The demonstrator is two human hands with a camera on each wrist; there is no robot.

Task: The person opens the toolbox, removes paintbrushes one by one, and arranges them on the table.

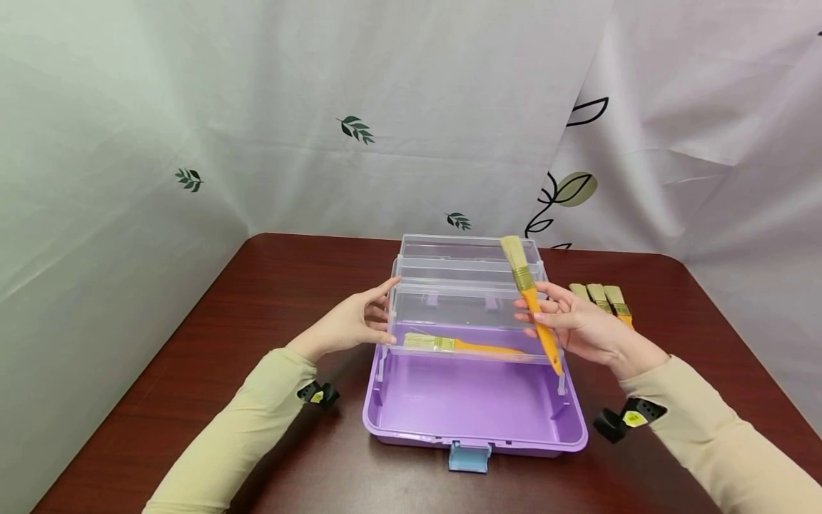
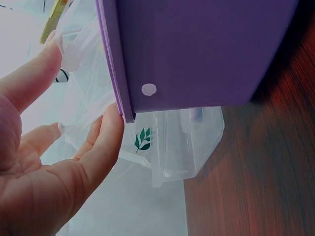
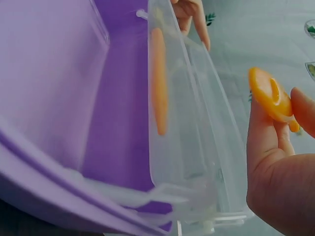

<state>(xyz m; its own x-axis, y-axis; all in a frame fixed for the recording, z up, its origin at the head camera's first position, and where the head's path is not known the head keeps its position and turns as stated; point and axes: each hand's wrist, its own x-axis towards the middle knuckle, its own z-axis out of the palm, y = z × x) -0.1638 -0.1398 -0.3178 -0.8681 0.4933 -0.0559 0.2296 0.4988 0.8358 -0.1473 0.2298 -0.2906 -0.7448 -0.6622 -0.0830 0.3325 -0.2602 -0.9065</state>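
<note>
My right hand point(image 1: 578, 325) holds a paintbrush point(image 1: 544, 335) by its orange handle, pale bristles up, above the right side of the clear trays. In the right wrist view the handle's end point(image 3: 270, 96) shows between thumb and fingers. My left hand point(image 1: 353, 318) grips the left end of the clear trays point(image 1: 443, 308), thumb at the front corner and index finger farther back. Another orange-handled paintbrush point(image 1: 462, 345) lies crosswise in the front tray. The trays are raised over an opened purple box point(image 1: 475, 400) with a blue latch point(image 1: 469, 457).
Several paintbrushes point(image 1: 604, 296) lie side by side on the brown table point(image 1: 308, 278), right of the box and partly behind my right hand. A pale curtain point(image 1: 289, 107) with leaf prints hangs behind and beside the table.
</note>
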